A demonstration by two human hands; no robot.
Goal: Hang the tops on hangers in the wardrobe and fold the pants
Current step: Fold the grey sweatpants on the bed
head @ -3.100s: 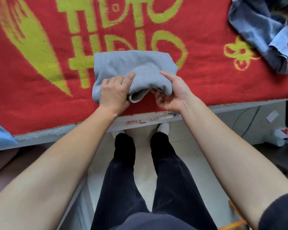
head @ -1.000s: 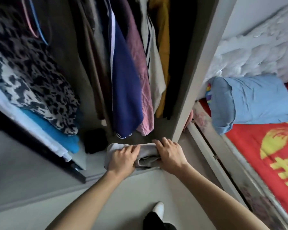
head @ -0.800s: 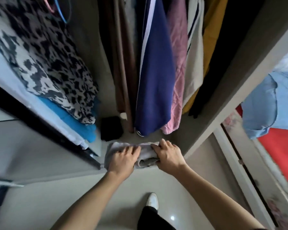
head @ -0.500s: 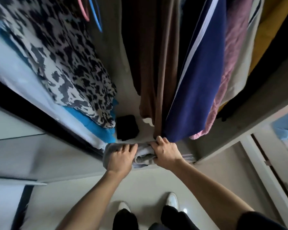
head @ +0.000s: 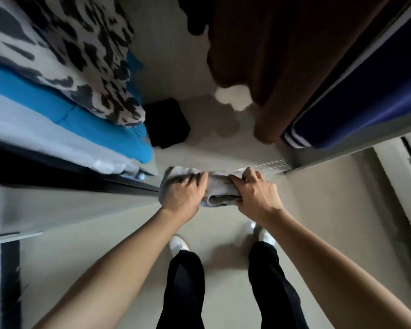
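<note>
1. Folded grey pants [head: 215, 194]: a compact bundle at the front edge of the wardrobe, held between both hands. Whether it rests on the sill or hangs just above it cannot be told.
2. Left hand [head: 183, 194]: fingers curled over the bundle's left end, clasping it; slightly blurred.
3. Right hand [head: 256, 197]: fingers wrapped round the bundle's right end, clasping it.
4. Wardrobe floor [head: 214, 150]: pale beige, bare directly behind the bundle.
5. Black folded item [head: 167, 123]: lies on the wardrobe floor, behind and left of the bundle, apart from it.
6. Stacked textiles, left: leopard-print fabric [head: 69, 55] on top, blue fabric [head: 93, 124] beneath, pale fabric [head: 45, 141] lowest. The stack overhangs the left side of the opening.
7. Hanging garments, right: brown garment [head: 271, 67] and, beside it, navy garment [head: 365, 91] with white stripes at its hem.
8. Door track [head: 271, 165]: metal rails along the sill, just beside the right hand.
9. Room floor [head: 342, 210]: smooth, beige. The person's white shoes [head: 178, 243] and black trousers [head: 185, 288] stand on it, below the bundle.
</note>
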